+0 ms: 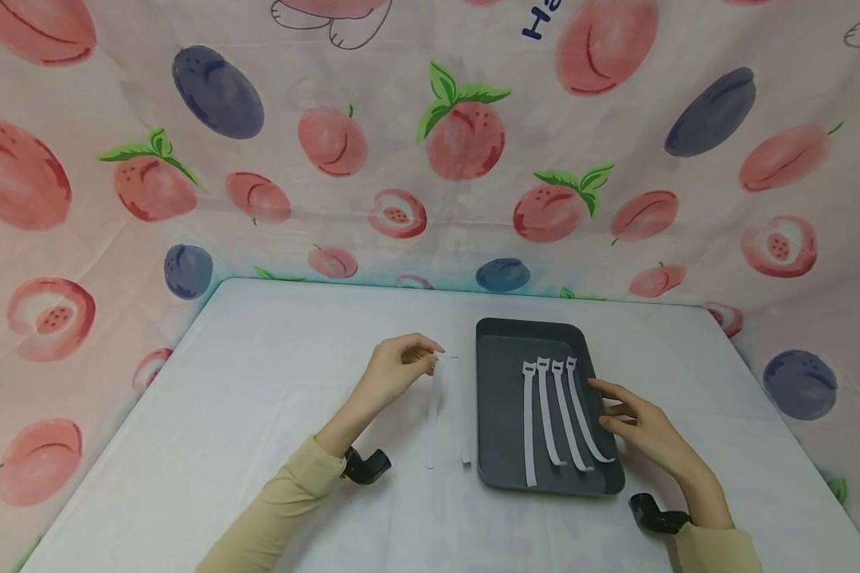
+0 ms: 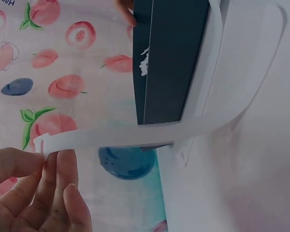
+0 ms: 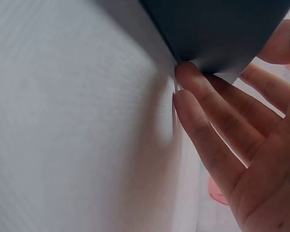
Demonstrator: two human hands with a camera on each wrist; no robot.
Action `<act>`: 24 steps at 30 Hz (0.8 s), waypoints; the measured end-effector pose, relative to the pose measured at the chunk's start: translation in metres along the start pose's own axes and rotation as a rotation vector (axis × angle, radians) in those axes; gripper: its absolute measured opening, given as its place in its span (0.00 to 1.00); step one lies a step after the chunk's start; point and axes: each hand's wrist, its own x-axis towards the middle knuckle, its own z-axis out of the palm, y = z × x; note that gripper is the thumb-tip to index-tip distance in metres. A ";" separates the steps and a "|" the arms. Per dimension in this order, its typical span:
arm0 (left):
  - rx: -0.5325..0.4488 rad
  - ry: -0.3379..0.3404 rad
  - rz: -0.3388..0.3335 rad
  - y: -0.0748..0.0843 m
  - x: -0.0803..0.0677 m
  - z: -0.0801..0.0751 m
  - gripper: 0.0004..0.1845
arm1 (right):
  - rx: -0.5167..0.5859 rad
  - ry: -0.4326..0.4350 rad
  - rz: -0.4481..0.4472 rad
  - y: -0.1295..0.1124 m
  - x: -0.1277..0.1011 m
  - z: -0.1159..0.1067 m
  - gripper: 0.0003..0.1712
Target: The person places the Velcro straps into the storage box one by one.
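A dark grey tray (image 1: 498, 398) lies on the white table and holds several white straps (image 1: 553, 410) side by side. My left hand (image 1: 430, 360) is just left of the tray and pinches the top end of one white strap (image 1: 433, 414), whose length trails toward me. In the left wrist view the pinched strap (image 2: 135, 136) runs from my fingertips (image 2: 58, 162) past the tray's corner (image 2: 169, 63). A second loose strap (image 1: 464, 414) lies beside it on the table. My right hand (image 1: 605, 404) rests with straight fingers (image 3: 208, 111) against the tray's right rim (image 3: 222, 29).
A fruit-printed cloth (image 1: 466, 135) walls in the table at the back and both sides. The white tabletop (image 1: 272, 382) stretches wide to the left of my left hand and in front of the tray.
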 end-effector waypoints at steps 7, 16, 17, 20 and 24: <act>0.019 0.022 0.026 0.009 -0.003 -0.003 0.07 | 0.004 -0.001 0.003 -0.001 0.000 0.001 0.33; 0.012 0.025 0.053 0.022 -0.005 -0.005 0.07 | 0.003 0.001 -0.004 0.001 0.000 0.000 0.33; 0.012 0.025 0.057 0.023 -0.005 -0.004 0.07 | 0.003 0.000 -0.003 0.001 0.000 0.000 0.33; 0.015 0.021 0.070 0.026 -0.004 -0.004 0.07 | -0.001 0.000 0.000 0.001 0.000 0.000 0.33; 0.031 0.014 0.092 0.033 -0.004 -0.003 0.07 | -0.006 0.000 0.002 0.001 0.000 0.000 0.33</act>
